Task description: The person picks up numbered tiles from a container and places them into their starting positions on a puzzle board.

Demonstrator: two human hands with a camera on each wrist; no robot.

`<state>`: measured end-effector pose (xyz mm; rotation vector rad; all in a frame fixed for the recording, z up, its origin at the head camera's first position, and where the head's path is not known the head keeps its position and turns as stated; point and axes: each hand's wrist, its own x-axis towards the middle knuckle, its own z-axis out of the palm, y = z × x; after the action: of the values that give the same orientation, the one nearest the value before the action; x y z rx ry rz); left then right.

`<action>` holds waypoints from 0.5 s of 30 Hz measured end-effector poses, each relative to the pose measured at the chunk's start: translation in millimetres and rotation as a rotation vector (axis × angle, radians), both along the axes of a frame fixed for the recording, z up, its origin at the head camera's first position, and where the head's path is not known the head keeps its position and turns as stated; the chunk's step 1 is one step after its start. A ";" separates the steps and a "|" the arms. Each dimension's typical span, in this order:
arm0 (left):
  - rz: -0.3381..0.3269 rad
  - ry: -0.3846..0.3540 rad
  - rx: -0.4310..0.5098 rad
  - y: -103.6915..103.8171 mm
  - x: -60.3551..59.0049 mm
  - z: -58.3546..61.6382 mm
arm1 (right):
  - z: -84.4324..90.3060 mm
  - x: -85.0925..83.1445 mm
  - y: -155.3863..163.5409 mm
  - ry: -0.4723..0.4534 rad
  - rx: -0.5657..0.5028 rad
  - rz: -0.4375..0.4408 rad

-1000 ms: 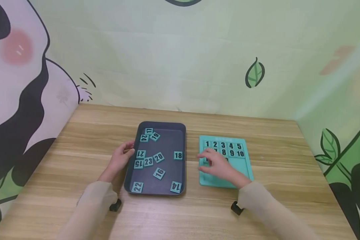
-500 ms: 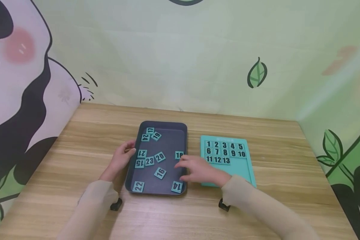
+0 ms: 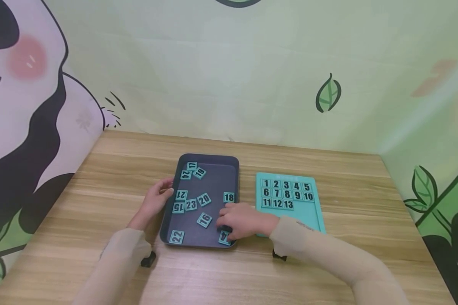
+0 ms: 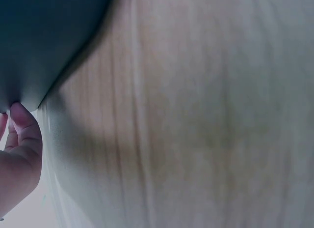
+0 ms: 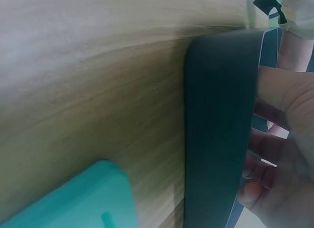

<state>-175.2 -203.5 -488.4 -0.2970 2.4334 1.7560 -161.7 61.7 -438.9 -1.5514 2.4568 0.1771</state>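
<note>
Dark tray (image 3: pixel 215 173), one, shallow, rounded corners; lies on the wood-grained desk (image 3: pixel 351 195), left of the board. Contents, loose numbered tiles: tile 17 (image 3: pixel 191 166), tile 24 (image 3: pixel 185 175) and tile 19 (image 3: pixel 199 173), clustered at the far left; tile 21 (image 3: pixel 181 195) and tile 15 (image 3: pixel 178 207), along the left wall; tile 23 (image 3: pixel 191 204) and tile 20 (image 3: pixel 204 199), next in from these; tile 16 (image 3: pixel 204 220), on its own, tilted; tile 18 (image 3: pixel 229 197), by the right wall, numeral upright; tile 22 (image 3: pixel 177 237), near left corner, numeral sideways; tile 14 (image 3: pixel 223 238), near right corner, partly covered.

Turquoise board (image 3: pixel 307 218), one, flat on the desk; carries thirteen tiles (image 3: pixel 287 194) in order: 1 to 5, 6 to 10, 11 to 13; remainder of the third row bare.

Left hand (image 3: pixel 154 201): beside the tray's left wall, thumb and fingertips touching its outer side; grip loose, fingers gently bent.

Right hand (image 3: pixel 241 220): over the tray's right wall, fingers bent down at tile 14; grip narrow; whether it holds the tile, cannot tell.

Sleeves (image 3: pixel 118 254), pale, long, two.

Backdrop (image 3: pixel 229 84), pale green, printed with a leaf (image 3: pixel 328 94) and a panda (image 3: pixel 42 97).
</note>
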 end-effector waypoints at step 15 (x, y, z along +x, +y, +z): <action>0.003 -0.004 0.006 -0.3 0.2 0.9 | -3.6 2.2 -14.6 0.037 0.084 0.062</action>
<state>-175.0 -203.8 -487.5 -0.3040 2.4259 1.7621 -159.4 47.1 -442.5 -1.6037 2.3969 0.3187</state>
